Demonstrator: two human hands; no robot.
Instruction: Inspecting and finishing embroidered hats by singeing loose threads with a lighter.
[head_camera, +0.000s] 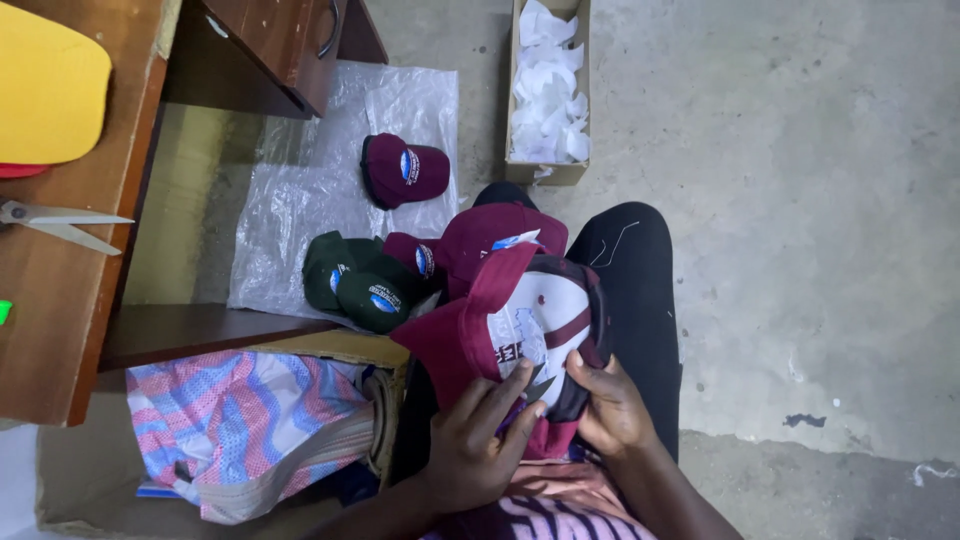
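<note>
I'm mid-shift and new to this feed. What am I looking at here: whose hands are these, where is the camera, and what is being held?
There is one picture, taken by a camera on a person's head, looking down at their lap. No machine is involved. The two bare hands are the wearer's own: the left hand and right hand together hold a maroon cloth cap turned inside out, showing its white lining. A small pair of metal snips sits between the fingers; which hand grips it I cannot tell. On the concrete floor lies a clear plastic sheet with more maroon caps and dark green caps. A long cardboard box of white paper pieces stands beyond. Large scissors rest on the brown wooden table.
</note>
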